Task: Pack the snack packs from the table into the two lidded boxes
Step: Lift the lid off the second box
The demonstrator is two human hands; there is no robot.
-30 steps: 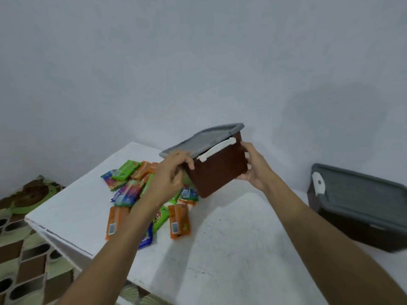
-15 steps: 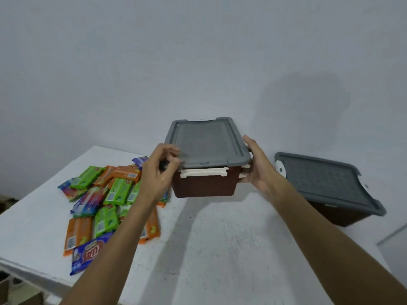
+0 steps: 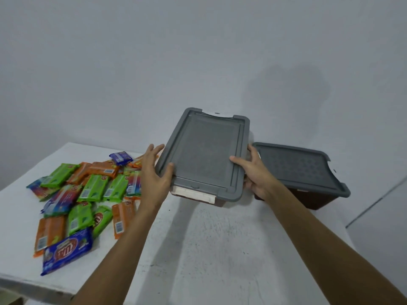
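Note:
I hold a brown box with a grey lid point(image 3: 204, 150) above the white table point(image 3: 220, 249), lid on and tilted toward me, a white latch showing at its near end. My left hand point(image 3: 154, 172) grips its left edge and my right hand point(image 3: 255, 172) grips its right edge. A second brown box with a grey lid point(image 3: 297, 170) rests on the table just right of my right hand, lid on. A heap of snack packs point(image 3: 88, 194) in green, orange and blue wrappers lies on the table's left part, left of my left forearm.
A plain grey wall point(image 3: 198, 51) stands right behind the table. The table's near-left edge point(image 3: 33, 285) drops off at the bottom left. A large blue pack point(image 3: 66, 252) lies closest to that edge.
The held box has shifted right and tipped so its lid faces me more fully. My view has also turned, so the snack heap shows more at the left.

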